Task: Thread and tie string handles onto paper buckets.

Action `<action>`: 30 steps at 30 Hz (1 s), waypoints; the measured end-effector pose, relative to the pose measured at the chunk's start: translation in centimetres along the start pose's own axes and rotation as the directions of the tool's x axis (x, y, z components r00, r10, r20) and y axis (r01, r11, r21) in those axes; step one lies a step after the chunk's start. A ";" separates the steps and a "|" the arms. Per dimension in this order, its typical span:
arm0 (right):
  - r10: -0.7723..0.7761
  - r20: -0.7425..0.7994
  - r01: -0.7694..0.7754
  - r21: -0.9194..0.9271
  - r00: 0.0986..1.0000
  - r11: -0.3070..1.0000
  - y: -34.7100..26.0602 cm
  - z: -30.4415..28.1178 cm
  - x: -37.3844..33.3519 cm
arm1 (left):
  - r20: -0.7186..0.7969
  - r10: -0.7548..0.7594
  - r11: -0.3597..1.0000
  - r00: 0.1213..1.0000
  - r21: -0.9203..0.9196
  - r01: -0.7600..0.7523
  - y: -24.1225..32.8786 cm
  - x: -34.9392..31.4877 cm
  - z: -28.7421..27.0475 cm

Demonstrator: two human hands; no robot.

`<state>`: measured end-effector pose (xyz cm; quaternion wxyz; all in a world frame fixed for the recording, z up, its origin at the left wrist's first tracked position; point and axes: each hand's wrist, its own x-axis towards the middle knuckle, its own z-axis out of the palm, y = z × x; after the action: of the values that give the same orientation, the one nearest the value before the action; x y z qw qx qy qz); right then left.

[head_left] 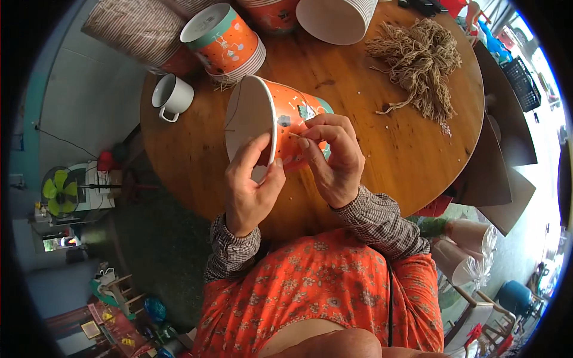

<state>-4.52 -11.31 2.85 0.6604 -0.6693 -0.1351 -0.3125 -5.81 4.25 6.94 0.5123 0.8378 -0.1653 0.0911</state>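
A large orange paper bucket (285,98) with a white inside and a green band lies tilted on its side over the round table, its mouth turned to the left. My left hand (248,191) grips its near rim, fingers inside and thumb outside. Close against the bucket's printed side, my right hand (335,155) pinches the end of a thin tan string (293,135) between thumb and forefinger. More thin string runs inside the mouth and across the outer wall. The bucket's base is partly hidden behind my right hand.
Stacked orange buckets (230,51) stand at the far left, beside nested pale tubs (140,30). A white mug (174,95) sits near the table's left edge. White buckets (334,21) lie at the back. At the far right is a heap of tan strings (421,65).
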 end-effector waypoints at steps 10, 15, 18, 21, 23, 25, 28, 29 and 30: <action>-0.036 0.022 0.037 -0.059 0.999 0.998 0.0 -0.3 0.0 | 0.033 0.091 0.995 0.995 0.025 -0.092 0.5 0.1 0.1; 0.016 0.036 -0.015 -0.016 0.999 1.000 -0.4 -0.4 -0.1 | 0.058 0.104 0.993 0.993 0.050 -0.107 0.7 0.2 0.2; 0.064 0.055 -0.065 0.002 0.996 0.998 -0.5 -0.6 -0.1 | 0.063 0.093 0.995 0.994 0.029 -0.095 0.6 0.1 0.3; 0.034 0.050 -0.033 -0.021 0.998 0.999 -0.2 -0.7 0.1 | 0.057 0.127 0.989 0.990 0.071 -0.131 0.8 0.1 0.3; 0.003 0.040 -0.002 -0.033 0.999 0.999 -0.1 -0.7 0.0 | 0.063 0.136 0.987 0.989 0.077 -0.141 0.6 0.0 0.3; 0.000 0.044 0.001 -0.020 0.999 1.000 -0.1 -0.8 0.0 | 0.068 0.145 0.985 0.987 0.082 -0.151 0.6 0.1 0.4; -0.020 0.058 0.023 -0.059 0.998 0.998 -0.2 -0.9 -0.1 | 0.056 0.200 0.971 0.978 0.126 -0.205 0.9 0.2 0.5; -0.022 0.058 0.025 -0.060 0.998 0.998 -0.2 -1.0 -0.1 | 0.065 0.194 0.970 0.979 0.137 -0.201 1.1 0.2 0.5; -0.012 0.065 0.016 -0.059 0.998 0.998 -0.2 -1.1 -0.1 | 0.074 0.188 0.969 0.979 0.148 -0.197 1.2 0.3 0.5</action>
<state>-4.97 -12.33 2.91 0.6335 -0.6973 -0.1518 -0.2991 -5.99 3.30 7.78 0.4296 0.8573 -0.2533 0.1280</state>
